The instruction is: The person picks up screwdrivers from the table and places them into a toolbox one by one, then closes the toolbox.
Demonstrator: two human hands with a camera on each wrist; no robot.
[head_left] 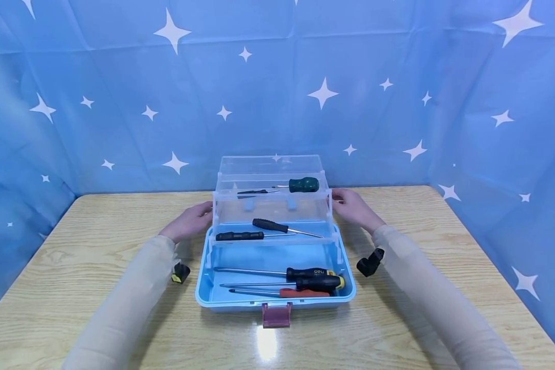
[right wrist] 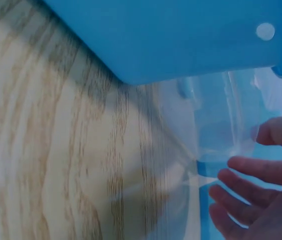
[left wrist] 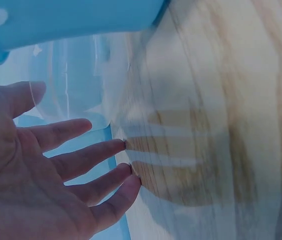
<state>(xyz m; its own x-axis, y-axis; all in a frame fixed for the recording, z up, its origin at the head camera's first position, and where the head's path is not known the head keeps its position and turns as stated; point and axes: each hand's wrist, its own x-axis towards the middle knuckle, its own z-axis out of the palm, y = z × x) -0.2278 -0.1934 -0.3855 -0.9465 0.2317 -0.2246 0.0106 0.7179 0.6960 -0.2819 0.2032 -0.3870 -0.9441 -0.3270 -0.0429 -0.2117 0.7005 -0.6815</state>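
Note:
An open light-blue toolbox (head_left: 204,299) stands mid-table with two clear trays (head_left: 268,208) raised in steps behind its base. The top tray holds a green-handled screwdriver (head_left: 303,184), and the middle tray holds two black-handled ones (head_left: 270,225). Three more screwdrivers (head_left: 318,282) lie in the base. My left hand (head_left: 189,221) is at the trays' left side, fingers straight and spread (left wrist: 86,162). My right hand (head_left: 351,205) is at their right side, fingers loosely extended (right wrist: 253,192). Neither hand holds anything. I cannot tell whether the fingertips touch the plastic.
The toolbox has a dark red latch (head_left: 276,314) at its front edge. The wooden table (head_left: 97,241) extends on both sides of the box. A blue star-printed curtain (head_left: 120,103) closes in the back and sides.

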